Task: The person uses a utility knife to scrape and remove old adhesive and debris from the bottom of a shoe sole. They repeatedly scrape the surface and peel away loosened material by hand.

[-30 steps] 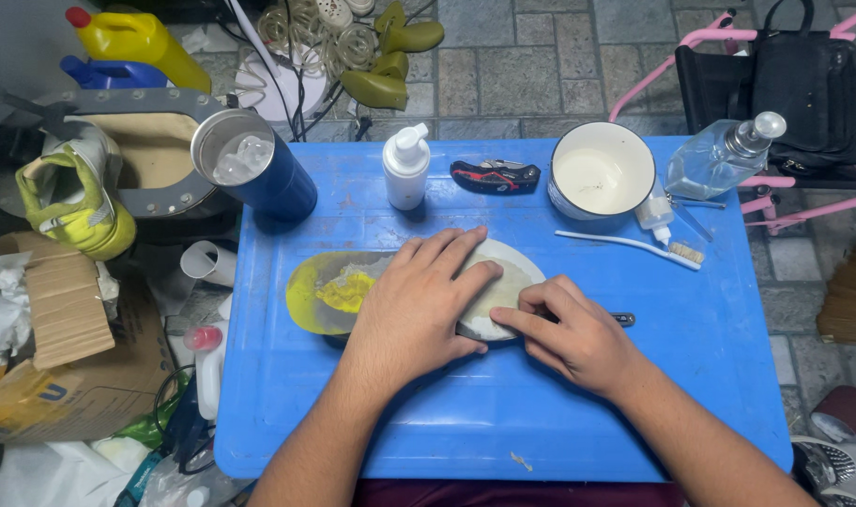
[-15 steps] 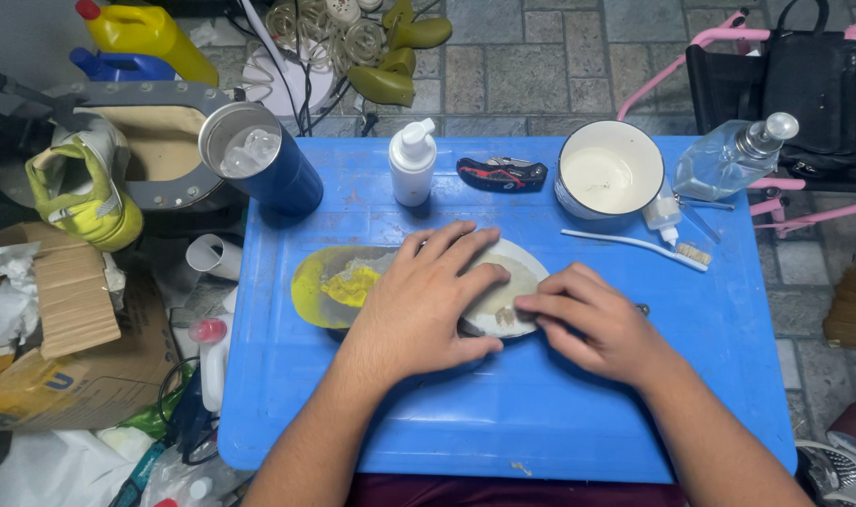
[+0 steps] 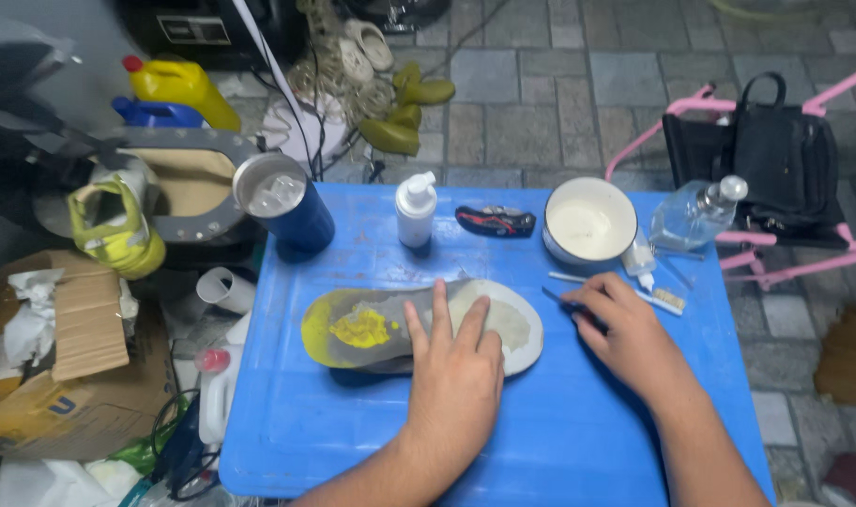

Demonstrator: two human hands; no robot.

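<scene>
A shoe sole [image 3: 381,327], grey with a yellow heel patch and a whitish toe end, lies flat on the blue table [image 3: 353,441]. My left hand [image 3: 454,371] presses down on its middle with fingers spread. My right hand [image 3: 625,336] is off to the right of the sole, closed on a thin dark tool [image 3: 557,299] whose tip points up-left near the sole's toe. Just beyond that hand sit a white bowl of pale paste [image 3: 589,223] and a toothbrush [image 3: 661,297].
On the table's far side stand a dark blue tumbler [image 3: 287,208], a white pump bottle [image 3: 415,210], a folding knife [image 3: 496,221] and a clear bottle [image 3: 698,212]. A pink rack with a black bag [image 3: 785,169] is at the right. Cardboard, shoes and jugs crowd the left floor.
My right hand has lifted off the sole's toe end and moved right, toward the bowl, with the tool in it. My left hand has slid back slightly but stays on the sole.
</scene>
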